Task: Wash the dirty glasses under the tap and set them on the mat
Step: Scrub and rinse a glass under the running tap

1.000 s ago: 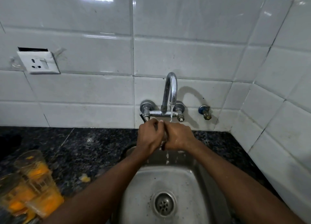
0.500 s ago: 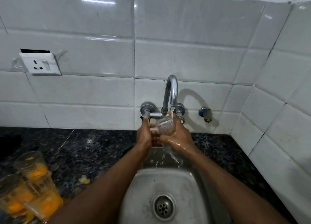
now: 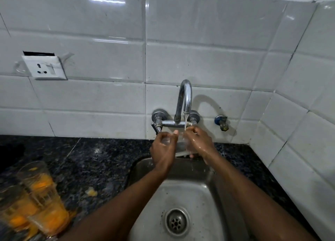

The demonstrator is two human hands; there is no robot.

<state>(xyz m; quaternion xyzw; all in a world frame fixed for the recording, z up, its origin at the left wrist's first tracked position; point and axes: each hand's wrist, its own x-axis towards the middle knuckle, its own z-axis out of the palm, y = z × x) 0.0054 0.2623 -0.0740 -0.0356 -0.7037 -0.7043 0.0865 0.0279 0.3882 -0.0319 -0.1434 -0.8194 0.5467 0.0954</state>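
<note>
Left hand (image 3: 164, 147) and right hand (image 3: 199, 143) both grasp 1 clear glass (image 3: 181, 144) under the tap (image 3: 185, 99) stream, over the sink (image 3: 192, 193). I'd turn it slowly, grip firm; stained glasses (image 3: 38, 195) wait on the desk (image 3: 101, 157).

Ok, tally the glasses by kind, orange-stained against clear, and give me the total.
Orange-stained glasses on the counter: 3 (blurred, so a best count)
Clear glass, held by the left hand and right hand under the running tap: 1
Total: 4
</note>
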